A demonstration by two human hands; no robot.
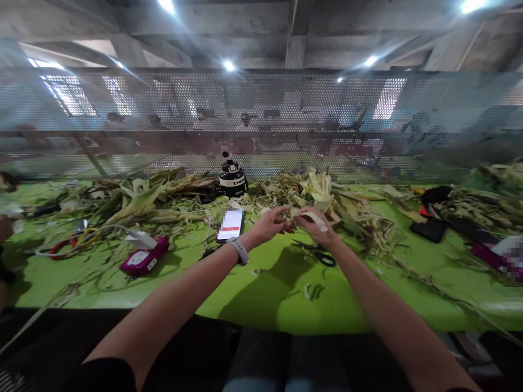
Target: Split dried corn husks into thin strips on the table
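Above the green table, my left hand (pixel 273 225) and my right hand (pixel 317 228) come close together, fingertips nearly meeting. A pale strip of corn husk (pixel 317 220) curls over the back of my right hand, whose fingers are pinched on it. The fingers of my left hand are bent together in a pinch; what lies between them is too small to make out. Just below the hands, black-handled scissors (pixel 325 258) lie on the table. Behind them rises a heap of dry corn husks (pixel 318 188). Left of my left hand lies a lit phone (pixel 231 224).
A black bottle (pixel 232 182) stands at the back before a perforated metal screen (pixel 269 109). To the left are a purple power block (pixel 144 258) with a white plug, orange-handled scissors (pixel 61 249) and more husks (pixel 139 204). A dark phone (pixel 428 230) lies right.
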